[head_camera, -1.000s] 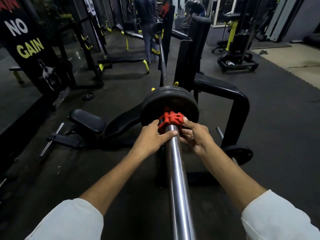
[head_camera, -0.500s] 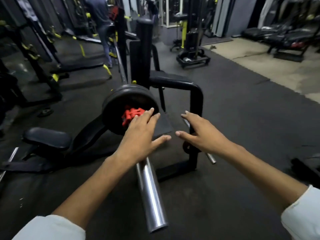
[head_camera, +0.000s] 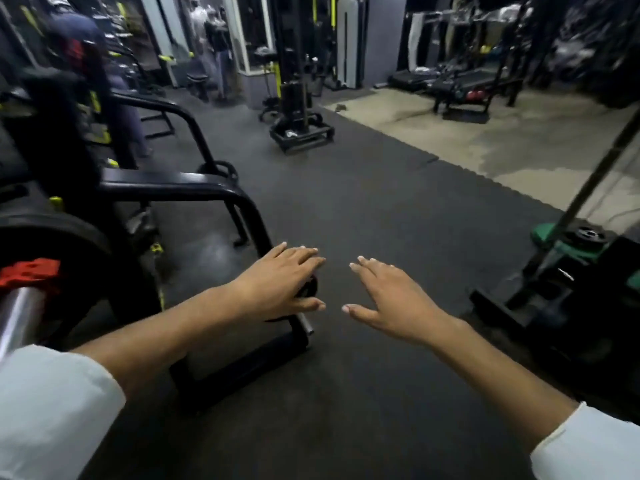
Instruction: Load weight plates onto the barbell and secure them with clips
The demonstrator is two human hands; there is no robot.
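We are standing on the dark rubber floor (head_camera: 363, 209), and the black bench frame (head_camera: 180, 183) fills the left of our view. At its near end the barbell (head_camera: 17, 317) comes in from the left edge, its bright sleeve running toward us and out of the lower left; that is its long axis, roughly along our line of sight and well to the left of both hands. A black weight plate (head_camera: 65, 237) sits on that sleeve, and a red clip (head_camera: 31, 273) sits tight against the plate's near face, so we judge this end loaded and secured.

Off to the right, near the right edge, a rack (head_camera: 571, 292) carries a green plate (head_camera: 543, 235) and a small dark plate (head_camera: 585, 233) under a slanted bar; we cannot tell if these belong to our task.

Our left hand (head_camera: 277, 284) hovers palm down, fingers spread and holding nothing, above the bench frame's near right corner, where a short metal peg (head_camera: 306, 323) with a small plate on it juts out. Our right hand (head_camera: 391, 299) is likewise flat, spread and empty, over bare floor just beside the left. The left hand is the nearer to the barbell. The far end probably wants loading next.
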